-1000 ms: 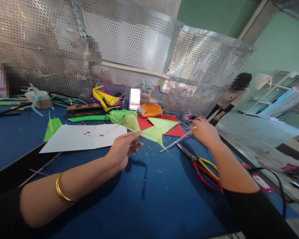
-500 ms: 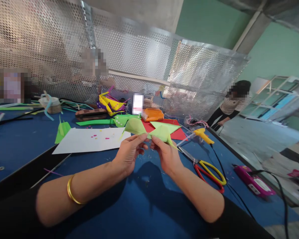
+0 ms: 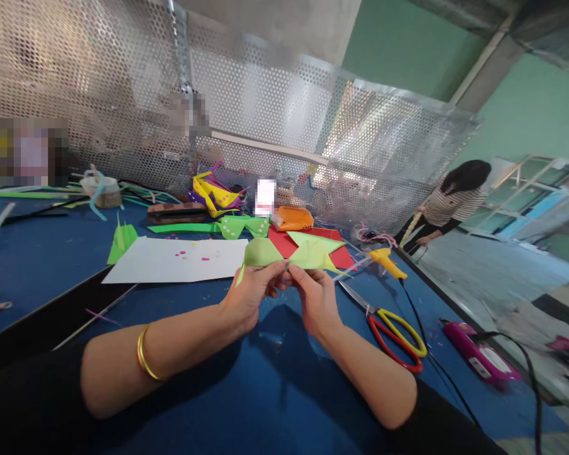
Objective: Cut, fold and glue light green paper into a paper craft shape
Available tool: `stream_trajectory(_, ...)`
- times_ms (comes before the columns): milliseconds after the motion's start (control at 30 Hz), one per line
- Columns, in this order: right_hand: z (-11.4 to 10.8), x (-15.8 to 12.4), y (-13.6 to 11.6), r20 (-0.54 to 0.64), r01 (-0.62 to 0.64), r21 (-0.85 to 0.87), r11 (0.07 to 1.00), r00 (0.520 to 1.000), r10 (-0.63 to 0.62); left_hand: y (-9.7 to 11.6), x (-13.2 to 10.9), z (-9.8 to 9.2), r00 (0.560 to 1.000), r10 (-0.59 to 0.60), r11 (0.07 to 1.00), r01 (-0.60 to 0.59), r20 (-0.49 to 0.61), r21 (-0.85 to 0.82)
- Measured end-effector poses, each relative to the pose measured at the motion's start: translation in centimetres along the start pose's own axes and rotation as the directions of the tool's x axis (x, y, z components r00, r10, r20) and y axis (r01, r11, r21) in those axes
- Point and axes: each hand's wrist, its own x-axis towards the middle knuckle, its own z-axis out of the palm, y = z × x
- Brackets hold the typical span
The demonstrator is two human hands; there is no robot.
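Between my two hands is a light green paper eye mask (image 3: 264, 251), its wide shapes rising above my fingers and thin strips hanging at the ends. My left hand (image 3: 249, 294) pinches it near the middle with thumb and fingers. Right beside it, my right hand (image 3: 318, 297) grips the same narrow part, thumb on the near side. Behind the mask lies a green paper mask (image 3: 243, 227) with pale dots, and red paper (image 3: 346, 256). White paper (image 3: 152, 262) with small pink and yellow dots lies to the left.
Scissors (image 3: 396, 338) with red and yellow handles, a yellow glue gun (image 3: 387, 261) and a magenta power box (image 3: 478, 354) with cables lie on the right. Yellow and purple masks (image 3: 215, 196) stand at the back. A dark gap (image 3: 52, 306) cuts the blue table. Another person (image 3: 455, 193) stands right.
My hands still hold the light green mask, now slightly lower and more level. The view has shifted a little. The person at right has turned and lowered their head.
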Motion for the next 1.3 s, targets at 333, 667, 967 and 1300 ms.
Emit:
stream_trajectory(333, -0.6, 0.3, 0.3, -0.029, 0.058, 0.019, 0.998, 0.998, -0.057, -0.5, 1.2, -0.4, 0.988, 0.066, 0.992, -0.080, -0.138, -0.098)
stream_trajectory(667, -1.0, 0.4, 0.5, -0.062, 0.028, -0.084, 0.996, 0.998, -0.033, -0.3, 0.5, -0.4, 0.998, 0.039, 0.999, -0.039, -0.057, 0.004)
stream_trajectory(967, -1.3, 0.5, -0.1, 0.062, 0.134, -0.442, 0.887, 0.991, -0.119, -0.3, 1.0, -0.4, 0.987, -0.056, 0.998, 0.060, -0.149, 0.018)
stream_trajectory(1300, -3.2, 0.4, -1.3, 0.787, 0.629, -0.603, -0.491, 0.367, -0.496, 0.6, 1.5, -0.7, 0.939, -0.277, 0.961, 0.269, -0.204, -0.069)
